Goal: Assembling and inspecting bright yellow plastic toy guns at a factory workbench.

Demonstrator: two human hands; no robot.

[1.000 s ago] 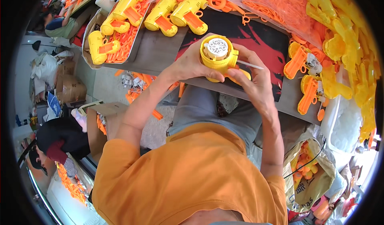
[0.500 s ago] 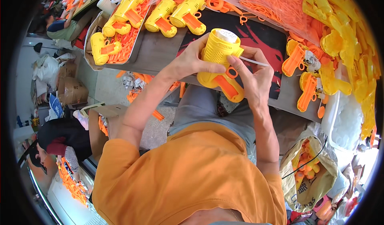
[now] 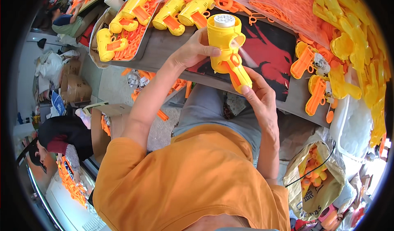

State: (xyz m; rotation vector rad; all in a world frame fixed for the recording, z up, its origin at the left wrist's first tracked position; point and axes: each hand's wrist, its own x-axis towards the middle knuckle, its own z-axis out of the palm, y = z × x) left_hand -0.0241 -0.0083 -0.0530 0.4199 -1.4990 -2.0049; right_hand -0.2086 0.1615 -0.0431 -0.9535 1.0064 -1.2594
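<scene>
A yellow toy bubble gun (image 3: 218, 40) with an orange trigger and grip panel is held above the front of the bench. A white round piece with a patterned face (image 3: 224, 20) sits in its upward-facing end, and a round opening shows in its side. My left hand (image 3: 193, 50) is closed round the gun's body, thumb across the front. With thumb and fingers, my right hand (image 3: 261, 95) grips the lower end of the handle. Under the gun lies a black mat with a red figure (image 3: 266, 52).
Several yellow gun bodies (image 3: 167, 15) lie at the back left, some on a tray of orange parts (image 3: 133, 42). Two half-assembled guns (image 3: 316, 95) rest at the right. Yellow shells (image 3: 344, 21) are heaped beyond. A sack (image 3: 320, 186) stands low right; other people work at left.
The gun has been turned, so its side opening now shows, and raised slightly. My right hand has moved from its upper side down to the handle end. The thin white tube is no longer visible.
</scene>
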